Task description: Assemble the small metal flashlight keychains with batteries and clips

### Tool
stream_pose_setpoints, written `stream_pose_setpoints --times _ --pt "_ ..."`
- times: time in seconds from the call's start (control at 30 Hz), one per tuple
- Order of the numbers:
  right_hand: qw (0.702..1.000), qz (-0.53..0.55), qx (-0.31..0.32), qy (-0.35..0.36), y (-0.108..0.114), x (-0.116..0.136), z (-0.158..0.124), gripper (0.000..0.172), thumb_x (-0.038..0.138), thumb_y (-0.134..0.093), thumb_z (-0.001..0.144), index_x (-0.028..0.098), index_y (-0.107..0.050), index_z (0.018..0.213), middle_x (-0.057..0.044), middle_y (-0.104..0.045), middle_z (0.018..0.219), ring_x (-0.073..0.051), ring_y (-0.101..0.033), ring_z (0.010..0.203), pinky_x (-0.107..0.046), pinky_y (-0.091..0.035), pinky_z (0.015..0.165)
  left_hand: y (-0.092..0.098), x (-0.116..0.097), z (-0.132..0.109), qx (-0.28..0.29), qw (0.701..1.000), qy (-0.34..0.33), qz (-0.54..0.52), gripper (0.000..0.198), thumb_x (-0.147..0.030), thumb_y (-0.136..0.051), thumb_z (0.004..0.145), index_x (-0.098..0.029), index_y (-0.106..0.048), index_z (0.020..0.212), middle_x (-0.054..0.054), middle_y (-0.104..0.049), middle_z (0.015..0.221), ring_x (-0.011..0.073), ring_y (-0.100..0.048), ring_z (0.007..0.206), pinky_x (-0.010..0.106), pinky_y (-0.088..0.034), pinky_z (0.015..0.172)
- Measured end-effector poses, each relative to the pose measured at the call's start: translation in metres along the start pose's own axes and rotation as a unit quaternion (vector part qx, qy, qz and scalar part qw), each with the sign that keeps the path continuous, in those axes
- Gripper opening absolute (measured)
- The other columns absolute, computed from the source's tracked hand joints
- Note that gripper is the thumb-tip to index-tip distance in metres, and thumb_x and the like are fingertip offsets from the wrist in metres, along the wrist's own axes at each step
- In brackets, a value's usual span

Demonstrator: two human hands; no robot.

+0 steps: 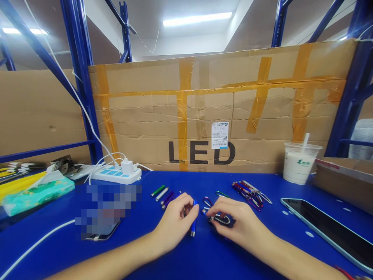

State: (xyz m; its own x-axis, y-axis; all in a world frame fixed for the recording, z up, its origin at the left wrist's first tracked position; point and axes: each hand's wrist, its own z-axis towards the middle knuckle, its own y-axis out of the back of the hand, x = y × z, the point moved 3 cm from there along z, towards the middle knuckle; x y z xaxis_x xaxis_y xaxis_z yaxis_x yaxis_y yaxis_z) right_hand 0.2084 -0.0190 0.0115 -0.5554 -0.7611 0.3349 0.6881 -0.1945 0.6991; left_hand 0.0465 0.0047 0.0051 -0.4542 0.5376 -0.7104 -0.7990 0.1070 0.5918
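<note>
My left hand (pixel 177 221) is closed round a slim blue metal tube (pixel 194 225), held nearly upright with a silver band near its lower end. Just to the right, my right hand (pixel 237 217) pinches a carabiner clip (pixel 223 219), dark with a silvery edge; the fingers cover part of it. Close beyond the right fingertips lie a blue carabiner (pixel 207 201) and a green carabiner (pixel 222 193). Behind my left hand is a short row of loose tubes, among them a green tube (pixel 157 190), a white tube (pixel 162 194) and purple tubes (pixel 167 199), partly hidden.
Several tubes with clips (pixel 247 194) lie bunched at the back right. A phone (pixel 329 229) and a drink cup (pixel 300 163) stand right of them. At left are a power strip (pixel 116 175), a tissue pack (pixel 39 192) and a cabled phone (pixel 107 232). A cardboard sheet (pixel 145 124) closes the back.
</note>
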Motion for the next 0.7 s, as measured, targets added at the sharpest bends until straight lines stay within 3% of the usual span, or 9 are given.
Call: stream_pose_setpoints --times 0.3,0.7 --pt "1.000 0.014 0.024 -0.003 -0.0026 -0.0036 -0.0009 0.015 0.011 -0.055 0.077 0.018 -0.066 0.084 -0.004 -0.064 0.077 -0.012 -0.060 0.068 -0.022 -0.050 0.061 -0.0004 -0.0021 -0.0007 0.003 1.000 0.002 0.002 0.028 -0.037 -0.037 0.083 -0.019 -0.038 0.062 -0.001 -0.040 0.066 0.0138 -0.039 0.064 0.026 -0.031 0.062" --pt "0.999 -0.012 0.036 0.004 -0.0027 0.0000 -0.0017 0.025 0.007 -0.049 0.076 0.019 -0.067 0.088 -0.005 -0.064 0.082 -0.014 -0.061 0.076 -0.023 -0.051 0.067 -0.0001 -0.0019 -0.0005 0.001 1.000 -0.002 0.000 0.028 -0.037 -0.038 0.083 -0.019 -0.037 0.062 -0.001 -0.040 0.066 0.0135 -0.040 0.063 0.026 -0.032 0.061"
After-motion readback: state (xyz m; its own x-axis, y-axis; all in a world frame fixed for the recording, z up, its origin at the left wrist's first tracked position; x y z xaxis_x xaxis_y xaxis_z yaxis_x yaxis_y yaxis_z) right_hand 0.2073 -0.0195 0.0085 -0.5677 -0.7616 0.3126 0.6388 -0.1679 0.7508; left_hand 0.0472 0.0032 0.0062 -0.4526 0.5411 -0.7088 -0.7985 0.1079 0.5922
